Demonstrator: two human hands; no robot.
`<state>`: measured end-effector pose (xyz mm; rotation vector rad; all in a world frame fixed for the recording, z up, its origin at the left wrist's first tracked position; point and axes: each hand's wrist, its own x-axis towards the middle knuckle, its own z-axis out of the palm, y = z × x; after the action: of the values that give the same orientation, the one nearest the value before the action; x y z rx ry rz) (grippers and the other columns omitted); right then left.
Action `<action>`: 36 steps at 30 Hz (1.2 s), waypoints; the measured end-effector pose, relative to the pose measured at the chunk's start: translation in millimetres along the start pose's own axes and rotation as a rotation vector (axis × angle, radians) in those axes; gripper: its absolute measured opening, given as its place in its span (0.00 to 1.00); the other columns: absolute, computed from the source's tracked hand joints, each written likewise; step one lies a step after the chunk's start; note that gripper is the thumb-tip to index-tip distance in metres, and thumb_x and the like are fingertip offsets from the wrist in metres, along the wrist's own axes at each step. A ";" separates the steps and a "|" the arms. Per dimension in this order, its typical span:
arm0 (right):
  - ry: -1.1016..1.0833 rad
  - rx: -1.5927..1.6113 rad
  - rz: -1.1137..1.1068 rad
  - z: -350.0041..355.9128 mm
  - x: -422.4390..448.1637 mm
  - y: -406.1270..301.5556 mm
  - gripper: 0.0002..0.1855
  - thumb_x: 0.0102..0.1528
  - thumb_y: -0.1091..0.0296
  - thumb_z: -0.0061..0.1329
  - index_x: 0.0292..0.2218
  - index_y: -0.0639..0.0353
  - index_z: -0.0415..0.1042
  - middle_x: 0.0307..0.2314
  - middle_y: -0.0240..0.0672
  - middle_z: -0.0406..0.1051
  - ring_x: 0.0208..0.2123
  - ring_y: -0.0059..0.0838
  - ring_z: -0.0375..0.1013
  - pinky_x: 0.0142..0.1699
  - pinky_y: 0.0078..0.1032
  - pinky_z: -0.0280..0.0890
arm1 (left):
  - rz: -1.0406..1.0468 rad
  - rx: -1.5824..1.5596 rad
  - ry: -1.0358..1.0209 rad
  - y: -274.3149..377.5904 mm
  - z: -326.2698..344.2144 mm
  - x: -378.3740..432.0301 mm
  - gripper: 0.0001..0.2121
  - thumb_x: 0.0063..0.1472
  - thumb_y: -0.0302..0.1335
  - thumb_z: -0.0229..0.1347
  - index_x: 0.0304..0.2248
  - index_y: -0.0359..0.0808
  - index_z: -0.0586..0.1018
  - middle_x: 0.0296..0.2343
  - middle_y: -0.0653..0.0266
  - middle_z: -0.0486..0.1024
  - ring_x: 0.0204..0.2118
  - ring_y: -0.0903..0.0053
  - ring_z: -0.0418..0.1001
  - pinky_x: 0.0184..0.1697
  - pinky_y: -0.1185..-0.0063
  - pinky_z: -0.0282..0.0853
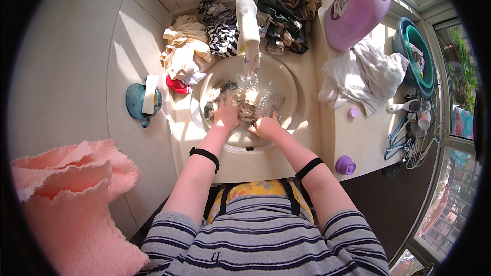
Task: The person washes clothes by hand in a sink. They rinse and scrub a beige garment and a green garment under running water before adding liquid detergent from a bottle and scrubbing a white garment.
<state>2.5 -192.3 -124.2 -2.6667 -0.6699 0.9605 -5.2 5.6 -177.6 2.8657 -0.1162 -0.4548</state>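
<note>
Both my hands are in a round cream wash basin (264, 145) under running water. My left hand (227, 113) lies with its fingers spread on wet, light-coloured cloth (247, 111). My right hand (266, 125), its fingers curled, is at the near right side of the same cloth; splashing water hides what its fingertips touch. A white cloth sleeve (247, 19) covers the faucet above the basin, and the water falls from its end. Darker patterned cloth shows in the water beside my left hand.
Heaped clothes ring the basin's back: beige cloth (186, 46), black-and-white cloth (222, 32), dark green cloth (284, 27). On the right stand a purple detergent bottle (356, 11), white cloth (360, 73), green basins (420, 57) and hangers (402, 138). A pink towel (76, 195) hangs at left.
</note>
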 end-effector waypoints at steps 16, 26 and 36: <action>-0.057 -0.138 -0.043 17.7 21.8 -6.1 0.43 0.50 0.50 0.51 0.63 0.40 0.49 0.64 0.38 0.41 0.65 0.55 0.37 0.59 0.72 0.33 | -0.187 0.133 -0.121 71.8 -37.0 -29.7 0.41 0.52 0.38 0.58 0.60 0.29 0.53 0.63 0.53 0.41 0.65 0.49 0.37 0.62 0.47 0.32; 0.112 -0.210 0.145 -17.6 24.1 30.5 0.65 0.33 0.42 0.65 0.65 0.43 0.40 0.64 0.42 0.37 0.64 0.54 0.39 0.62 0.67 0.33 | -0.163 0.082 -0.283 30.9 0.8 1.9 0.40 0.51 0.44 0.56 0.61 0.40 0.56 0.63 0.54 0.46 0.65 0.48 0.38 0.63 0.48 0.32; 0.104 -0.334 0.079 -12.7 11.0 15.9 0.57 0.35 0.52 0.67 0.62 0.42 0.51 0.63 0.44 0.44 0.64 0.53 0.42 0.58 0.66 0.47 | -0.441 -0.603 -0.027 47.3 -20.7 -14.5 0.36 0.52 0.39 0.55 0.60 0.39 0.59 0.62 0.49 0.46 0.66 0.59 0.40 0.65 0.57 0.37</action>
<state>23.6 -201.4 -126.2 -3.0296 -0.7658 0.7804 -14.4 -34.0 -142.6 2.2736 0.5610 -0.5008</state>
